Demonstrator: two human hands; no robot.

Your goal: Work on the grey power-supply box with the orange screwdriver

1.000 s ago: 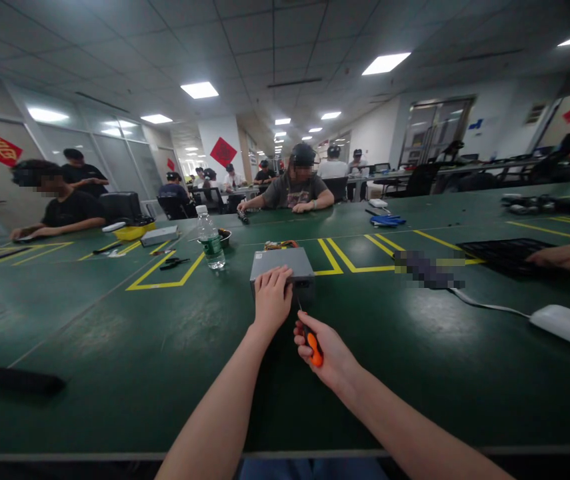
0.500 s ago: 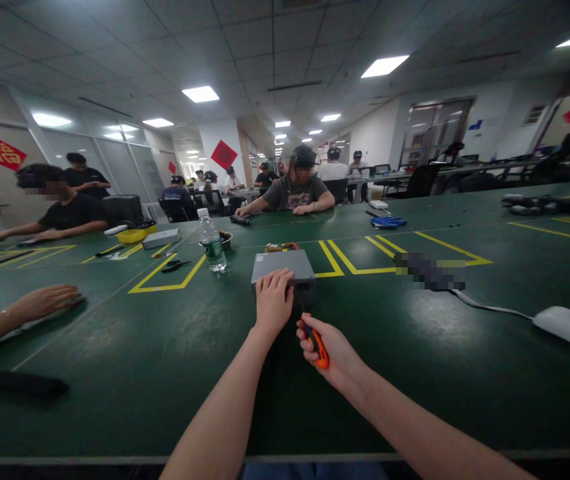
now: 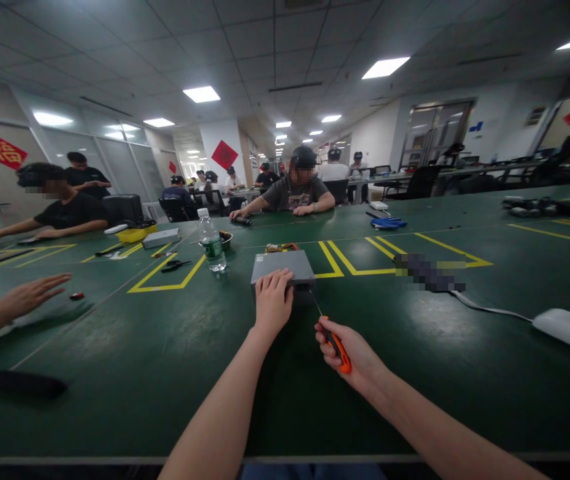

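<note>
A grey metal computer power supply (image 3: 291, 265) sits on the green table in front of me, with coloured cables (image 3: 281, 247) bunched behind it. My left hand (image 3: 273, 301) holds it at the front, fingers laid over the top and thumb against the front face. In my right hand (image 3: 347, 348) is a screwdriver (image 3: 337, 348) with an orange and black handle, fingers wrapped round it. Its thin shaft slants up and left, ending near the right front of the power supply. Whether the tip touches the metal I cannot tell.
A water bottle (image 3: 211, 241) stands left of the power supply, before a small bowl (image 3: 225, 240). A black object (image 3: 27, 384) lies near left. Another person's hand (image 3: 29, 297) reaches in from the left. A white cable (image 3: 495, 307) crosses the right side.
My right hand and the screwdriver have shifted right, while my left hand stays put. At the left, the other person's hand has lifted, and a small red item now shows beside it.
</note>
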